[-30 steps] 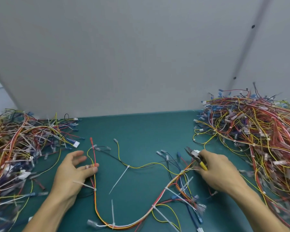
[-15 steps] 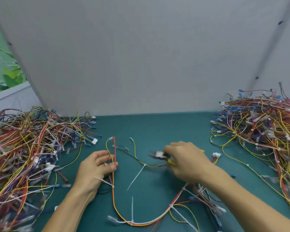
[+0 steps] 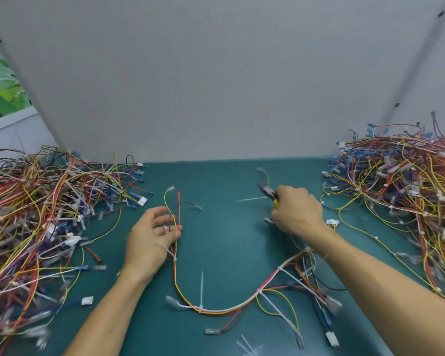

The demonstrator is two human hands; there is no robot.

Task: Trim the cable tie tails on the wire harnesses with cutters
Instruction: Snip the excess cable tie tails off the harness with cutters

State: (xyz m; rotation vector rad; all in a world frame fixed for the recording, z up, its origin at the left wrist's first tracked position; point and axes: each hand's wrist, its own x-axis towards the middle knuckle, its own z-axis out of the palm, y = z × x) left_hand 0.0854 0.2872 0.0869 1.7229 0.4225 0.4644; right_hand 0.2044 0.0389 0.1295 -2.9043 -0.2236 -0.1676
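Your L hand (image 3: pixel 152 237) gripped the harness (image 3: pixel 216 310); R hand (image 3: pixel 297 214) w/ cutters (image 3: pixel 267 192) sat right of that grip, L pile (image 3: pixel 36 214) left.

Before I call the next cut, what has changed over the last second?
The right hand swung the cutters left to the yellow branch, then back right. The branch and its tie tail went along, now blurred beside the cutter tips. Whether the tail is cut cannot be told. The left hand still pinches the harness; both wire piles stayed put.
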